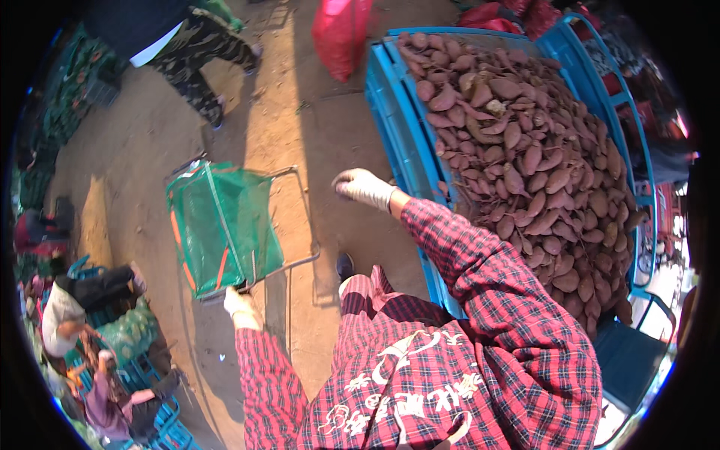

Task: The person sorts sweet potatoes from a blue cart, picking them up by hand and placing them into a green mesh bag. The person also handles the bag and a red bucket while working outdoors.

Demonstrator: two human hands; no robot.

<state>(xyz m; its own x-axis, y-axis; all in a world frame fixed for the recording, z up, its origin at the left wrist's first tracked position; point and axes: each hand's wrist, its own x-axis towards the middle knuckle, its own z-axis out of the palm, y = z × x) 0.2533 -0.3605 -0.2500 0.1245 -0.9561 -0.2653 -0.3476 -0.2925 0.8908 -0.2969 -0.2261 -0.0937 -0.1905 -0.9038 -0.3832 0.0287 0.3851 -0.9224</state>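
Note:
My left hand [242, 308], in a whitish glove, is at the near corner of a green mesh bag [225, 225] stretched on a metal frame [308, 211]. Its fingers look closed at the frame's edge. My right hand [363, 187], gloved too, is held out between the frame and the truck bed, touching nothing visible; its fingers are curled and partly hidden. To the right, a heap of sweet potatoes [529, 163] fills the blue truck bed [405, 129].
A person in camouflage trousers [194, 67] walks at the upper left. A red mesh sack [341, 36] stands beyond the truck. At the lower left, people [64, 323] sit near a filled green net sack [129, 331] and blue stools [169, 424].

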